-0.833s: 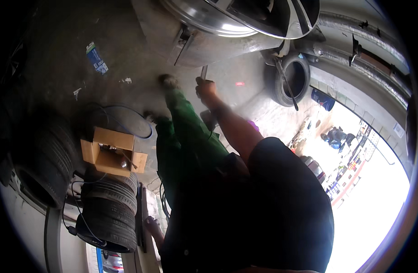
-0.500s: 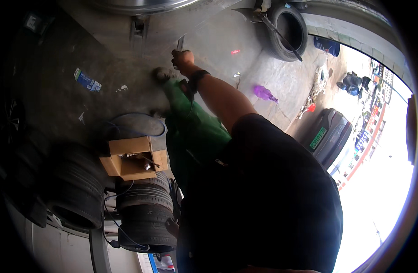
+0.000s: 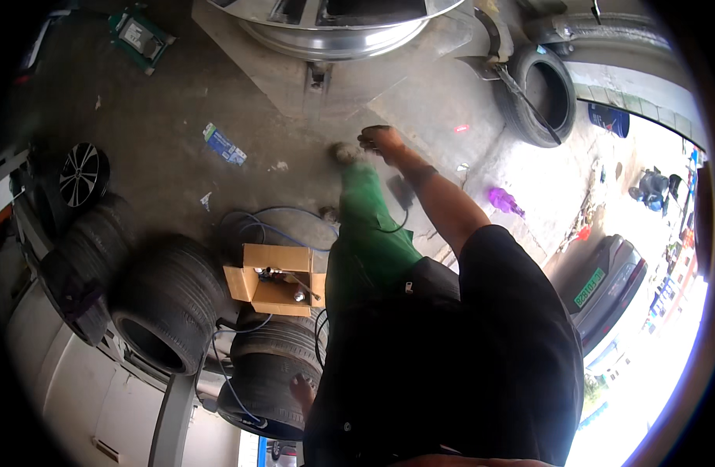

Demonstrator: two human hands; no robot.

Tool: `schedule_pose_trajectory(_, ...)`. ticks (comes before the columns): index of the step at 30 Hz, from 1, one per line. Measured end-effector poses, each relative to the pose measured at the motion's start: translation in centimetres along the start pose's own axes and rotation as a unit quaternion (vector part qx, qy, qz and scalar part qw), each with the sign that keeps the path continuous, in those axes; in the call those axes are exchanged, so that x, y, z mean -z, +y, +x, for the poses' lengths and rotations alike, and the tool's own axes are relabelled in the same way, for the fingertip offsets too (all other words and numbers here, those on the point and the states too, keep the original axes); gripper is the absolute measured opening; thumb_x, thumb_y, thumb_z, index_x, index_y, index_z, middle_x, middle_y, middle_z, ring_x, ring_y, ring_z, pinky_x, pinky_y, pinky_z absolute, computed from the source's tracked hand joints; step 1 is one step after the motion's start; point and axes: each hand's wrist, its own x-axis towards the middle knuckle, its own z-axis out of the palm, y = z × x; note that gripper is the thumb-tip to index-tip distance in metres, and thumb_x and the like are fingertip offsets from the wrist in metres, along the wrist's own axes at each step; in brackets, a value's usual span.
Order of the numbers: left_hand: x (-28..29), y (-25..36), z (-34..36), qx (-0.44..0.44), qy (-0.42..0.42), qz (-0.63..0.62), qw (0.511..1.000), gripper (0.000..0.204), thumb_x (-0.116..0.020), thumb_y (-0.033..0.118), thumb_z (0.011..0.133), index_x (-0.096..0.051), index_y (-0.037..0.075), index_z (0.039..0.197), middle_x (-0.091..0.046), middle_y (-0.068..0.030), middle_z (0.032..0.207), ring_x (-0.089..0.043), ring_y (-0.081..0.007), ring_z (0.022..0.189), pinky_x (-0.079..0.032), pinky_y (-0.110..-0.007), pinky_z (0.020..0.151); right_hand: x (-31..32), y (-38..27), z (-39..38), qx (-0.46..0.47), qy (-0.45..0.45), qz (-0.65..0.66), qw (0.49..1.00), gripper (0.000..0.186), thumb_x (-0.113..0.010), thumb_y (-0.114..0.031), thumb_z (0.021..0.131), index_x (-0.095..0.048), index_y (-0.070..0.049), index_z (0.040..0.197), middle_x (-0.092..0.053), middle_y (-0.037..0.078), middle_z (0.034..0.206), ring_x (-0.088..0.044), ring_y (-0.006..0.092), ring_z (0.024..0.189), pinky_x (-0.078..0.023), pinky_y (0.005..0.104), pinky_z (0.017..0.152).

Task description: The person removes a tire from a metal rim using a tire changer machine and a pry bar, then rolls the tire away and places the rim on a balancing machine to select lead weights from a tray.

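My right hand [image 3: 382, 143] is stretched over the concrete floor, below the silver wheel rim [image 3: 342, 43]. Its fingers are curled; whatever may lie between them is too small to make out. A dark band [image 3: 424, 173] circles that wrist. Beside the forearm, near my green trousers [image 3: 373, 222], hangs a flat dark piece [image 3: 400, 189] with a thin cord. At my side my left hand [image 3: 301, 391] hangs in front of stacked tyres [image 3: 268, 389]. Its fingers look loosely apart, with nothing seen in them. An opened cardboard box [image 3: 286, 253] with small metal parts sits on those tyres.
More tyres [image 3: 163, 300] and an alloy wheel [image 3: 84, 175] stand at left. A tyre [image 3: 540, 93] leans at upper right. On the floor lie a blue hose [image 3: 283, 208], a blue packet [image 3: 224, 145] and a purple plastic piece [image 3: 504, 201]. A grey car [image 3: 610, 292] stands outside.
My right hand has come away from the silver metal bar it was on. The view has shifted, so more of the wheel rim shows at the top. My left hand still hangs by the tyres.
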Motion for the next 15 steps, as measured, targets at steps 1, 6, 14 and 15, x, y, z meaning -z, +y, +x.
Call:
schedule_pose_trajectory(1,0.9,1.2,0.9,-0.001,0.004,0.002,1.000,0.040,-0.058,0.032,0.092,-0.062,-0.003,0.112,-0.066,-0.0223,0.106,-0.067,-0.0326,0.094,-0.054,-0.040,0.078,1.0,1.3,0.6,0.132,-0.108,-0.152,0.974,0.020,-0.059,-0.014,0.093,-0.066,-0.001,0.106,-0.071,0.010,0.101,-0.069,0.0205,0.084,-0.055,0.0323,0.070)
schedule_pose_trajectory(6,0.8,3.7,3.0,0.094,0.043,-0.167,0.981,0.043,-0.058,0.035,0.091,-0.065,-0.004,0.108,-0.065,-0.0254,0.107,-0.064,-0.0345,0.100,-0.051,-0.041,0.085,-9.1,-6.2,-9.4,0.212,-0.308,-0.363,0.854,0.020,-0.062,-0.016,0.085,-0.069,-0.002,0.098,-0.072,0.008,0.089,-0.070,0.0185,0.081,-0.055,0.0328,0.069)
schedule_pose_trajectory(14,-1.4,10.6,3.8,0.094,0.081,-0.157,0.980,0.029,-0.058,0.027,0.093,-0.065,-0.001,0.095,-0.066,-0.0208,0.098,-0.065,-0.0368,0.091,-0.053,-0.045,0.081,-26.7,-17.6,-14.9,0.369,-0.357,-0.374,0.772,0.021,-0.060,-0.015,0.088,-0.067,-0.002,0.103,-0.072,0.008,0.085,-0.070,0.0195,0.078,-0.054,0.0330,0.071)
schedule_pose_trajectory(15,-1.2,11.1,4.9,0.088,0.070,-0.146,0.983,0.028,-0.057,0.027,0.093,-0.064,0.000,0.095,-0.065,-0.0203,0.099,-0.065,-0.0363,0.092,-0.053,-0.044,0.081,-29.1,-18.6,-15.9,0.368,-0.354,-0.377,0.773,0.021,-0.061,-0.016,0.088,-0.067,-0.002,0.103,-0.072,0.009,0.085,-0.070,0.0201,0.078,-0.054,0.0338,0.071)
